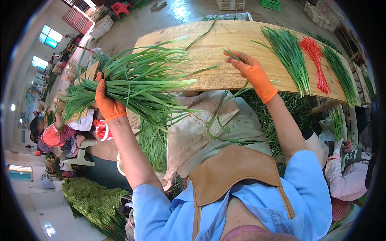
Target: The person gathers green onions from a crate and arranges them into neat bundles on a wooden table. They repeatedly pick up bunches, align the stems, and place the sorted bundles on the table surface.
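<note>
My left hand (108, 101), in an orange rubber glove, is closed around a thick, loose bunch of Chinese chives (150, 82). Their pale stem ends point right, over the wooden table (229, 34). My right hand (248, 67), gloved the same way, pinches a short green leaf (231, 55) between thumb and fingers above the table's near edge. To its right lie a neat bundle of chives (288, 57), a bundle of red ties (316, 61) and another chive bundle (339, 73). Stray leaves (223, 120) rest on the cloth over my lap.
A white bucket of red ties (103, 131) stands below my left arm. Loose chives (153, 144) fill a container beside my lap. Cut leaves (289, 114) are heaped under the table. Co-workers sit at left (54, 134) and right (346, 177). Many bundles (93, 201) cover the floor behind.
</note>
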A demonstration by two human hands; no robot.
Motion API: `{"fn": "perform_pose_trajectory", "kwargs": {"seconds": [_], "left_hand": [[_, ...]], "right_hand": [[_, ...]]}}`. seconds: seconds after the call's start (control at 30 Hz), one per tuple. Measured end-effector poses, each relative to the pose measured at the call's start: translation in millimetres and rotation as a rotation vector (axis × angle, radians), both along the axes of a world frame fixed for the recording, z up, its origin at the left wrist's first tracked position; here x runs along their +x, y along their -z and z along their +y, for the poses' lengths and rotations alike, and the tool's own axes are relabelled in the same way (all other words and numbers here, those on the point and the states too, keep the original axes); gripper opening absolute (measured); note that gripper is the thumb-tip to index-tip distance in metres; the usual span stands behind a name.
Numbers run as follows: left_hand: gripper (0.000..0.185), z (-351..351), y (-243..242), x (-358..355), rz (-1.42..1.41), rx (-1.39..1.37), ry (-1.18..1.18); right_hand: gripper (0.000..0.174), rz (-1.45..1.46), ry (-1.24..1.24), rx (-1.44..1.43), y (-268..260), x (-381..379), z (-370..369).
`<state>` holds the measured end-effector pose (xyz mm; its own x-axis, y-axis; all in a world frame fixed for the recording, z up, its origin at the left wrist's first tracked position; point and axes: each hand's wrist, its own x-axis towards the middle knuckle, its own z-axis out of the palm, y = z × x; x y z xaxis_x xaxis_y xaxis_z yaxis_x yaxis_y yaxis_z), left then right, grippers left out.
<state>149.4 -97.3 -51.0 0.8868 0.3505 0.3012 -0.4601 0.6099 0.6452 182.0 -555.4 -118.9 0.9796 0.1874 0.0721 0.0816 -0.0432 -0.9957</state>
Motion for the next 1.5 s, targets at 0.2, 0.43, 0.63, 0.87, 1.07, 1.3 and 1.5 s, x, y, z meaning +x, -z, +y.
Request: {"fn": "perform_pose_trajectory", "kwargs": {"seconds": [0.2, 0.43, 0.63, 0.87, 1.07, 1.3, 1.5], "left_hand": [[0.033, -12, -2, 1, 0.003, -0.016, 0.037], [0.038, -19, -8, -2, 0.032, 0.029, 0.011], [0.033, -8, -14, -2, 0.050, 0.044, -0.029], [0.032, 27, -19, -7, -0.058, -0.076, -0.096], [0.028, 18, -1, 17, -0.068, -0.228, 0.024], [0.025, 7, 7, 33, -0.033, -0.290, 0.210], [0.023, -14, 9, 47, 0.031, -0.233, 0.156]], "right_hand": [[0.046, -0.215, -0.087, 0.257, -58, 7, 57], [0.030, -0.279, -0.104, 0.122, -68, 25, 96], [0.024, -0.346, 0.154, 0.298, -38, 30, 62], [0.025, -0.332, 0.618, -0.321, 57, 48, -74], [0.020, -0.458, 0.428, -0.502, 111, 21, -85], [0.023, 0.160, -0.727, -0.618, 18, -42, -53], [0.033, -0.194, -0.113, -0.108, -42, -28, 27]]}}
